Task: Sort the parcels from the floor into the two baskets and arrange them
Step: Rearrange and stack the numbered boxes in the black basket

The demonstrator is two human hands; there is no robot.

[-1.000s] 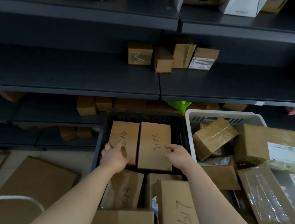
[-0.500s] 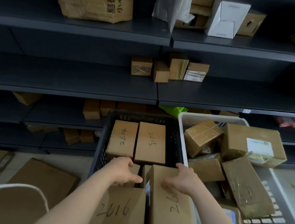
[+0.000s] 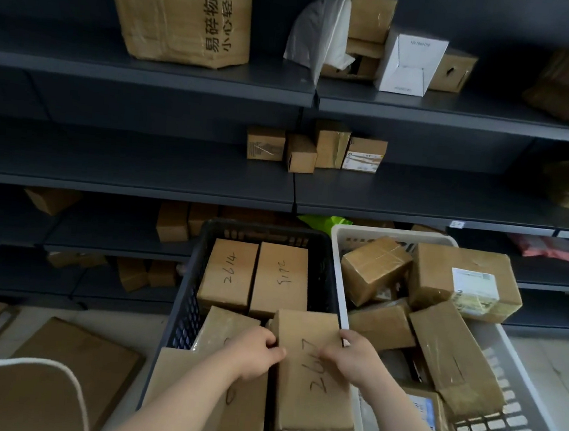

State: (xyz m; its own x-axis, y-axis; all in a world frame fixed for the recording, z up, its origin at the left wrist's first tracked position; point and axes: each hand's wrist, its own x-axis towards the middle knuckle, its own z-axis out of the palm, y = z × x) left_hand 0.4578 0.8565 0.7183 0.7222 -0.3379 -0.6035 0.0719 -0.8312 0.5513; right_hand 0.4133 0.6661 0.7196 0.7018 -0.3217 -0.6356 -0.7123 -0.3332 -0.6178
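Dark metal shelving (image 3: pixel 132 164) lined with small cartons backs the spot where both hands work over a black basket (image 3: pixel 184 306). Left hand (image 3: pixel 254 352) curls its fingers round the left edge of the parcel marked 2617 (image 3: pixel 310 372), right hand (image 3: pixel 355 357) grasps its right edge, so the grip is a two-handed clasp with the parcel lying flat, near end toward the person. Both forearms reach forward and down, wrists nearly level. Just beyond the grip, parcel 2614 (image 3: pixel 229 272) and its neighbour (image 3: pixel 281 278) lie side by side in a neat row. Right of the grip, the white basket (image 3: pixel 502 341) holds parcels tumbled at angles, so arranging looks unfinished there. Left of the grip, flat cartons (image 3: pixel 66 371) remain on the floor (image 3: pixel 122 321), so sorting seems partway done
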